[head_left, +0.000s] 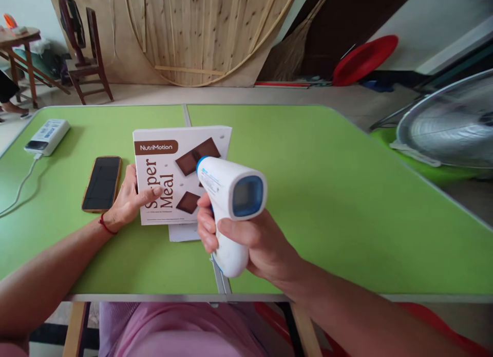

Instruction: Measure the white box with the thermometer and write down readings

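Left hand (125,198): we grip the NutriMotion box (173,174) | Right hand (265,239): we clasp the white handheld thermometer (223,185) before it

Bright, soft light — blurry fan (449,126), wide-angle stretch at edges.

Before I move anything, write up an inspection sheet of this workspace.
Surface: green table, seam running front to back.
In hand: NutriMotion box; white handheld thermometer, no reading legible.
Clutter: dark-screened phone; white device; white piece partly hidden by the box, unclear what.
Hands: left hand holds the box's left side; right hand has its fingers around the thermometer's handle.
Cables: white cable runs from the white device past the picture's left edge.
Surroundings: chair, broom, fan.
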Action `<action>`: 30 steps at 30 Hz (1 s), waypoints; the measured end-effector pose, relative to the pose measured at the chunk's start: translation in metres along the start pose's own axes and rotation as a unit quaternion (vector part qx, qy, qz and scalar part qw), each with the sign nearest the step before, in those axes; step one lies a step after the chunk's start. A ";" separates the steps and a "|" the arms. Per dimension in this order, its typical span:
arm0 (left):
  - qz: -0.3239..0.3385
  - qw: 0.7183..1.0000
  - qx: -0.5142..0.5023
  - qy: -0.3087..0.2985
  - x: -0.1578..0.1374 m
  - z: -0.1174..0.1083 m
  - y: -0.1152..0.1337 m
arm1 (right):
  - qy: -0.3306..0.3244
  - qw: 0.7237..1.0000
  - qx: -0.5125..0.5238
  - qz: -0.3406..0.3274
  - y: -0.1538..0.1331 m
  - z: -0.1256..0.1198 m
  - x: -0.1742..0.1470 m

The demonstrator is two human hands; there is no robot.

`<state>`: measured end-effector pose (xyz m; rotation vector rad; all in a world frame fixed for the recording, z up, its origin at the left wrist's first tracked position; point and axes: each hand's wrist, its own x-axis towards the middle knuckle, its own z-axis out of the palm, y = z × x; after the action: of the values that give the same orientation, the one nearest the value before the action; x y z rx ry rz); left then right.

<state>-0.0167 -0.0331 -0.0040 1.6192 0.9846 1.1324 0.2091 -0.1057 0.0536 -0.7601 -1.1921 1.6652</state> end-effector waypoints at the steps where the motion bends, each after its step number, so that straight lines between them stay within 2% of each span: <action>1: 0.001 1.000 -0.002 0.004 0.000 0.000 0.000 | -0.003 1.000 0.010 -0.004 0.002 0.002 0.003; 12: 0.006 1.000 -0.021 -0.006 0.003 0.005 0.010 | 0.015 0.999 0.027 -0.015 0.018 0.008 0.014; 17: 0.012 1.000 -0.019 -0.007 0.004 0.005 0.012 | 0.039 0.999 0.030 -0.017 0.019 0.013 0.014; 30: 0.032 0.999 -0.030 -0.019 0.005 0.003 0.011 | 0.049 0.998 0.022 -0.024 0.022 0.014 0.012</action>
<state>-0.0110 -0.0325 0.0074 1.6293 0.8717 1.1593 0.1849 -0.1019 0.0380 -0.7710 -1.0927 1.5916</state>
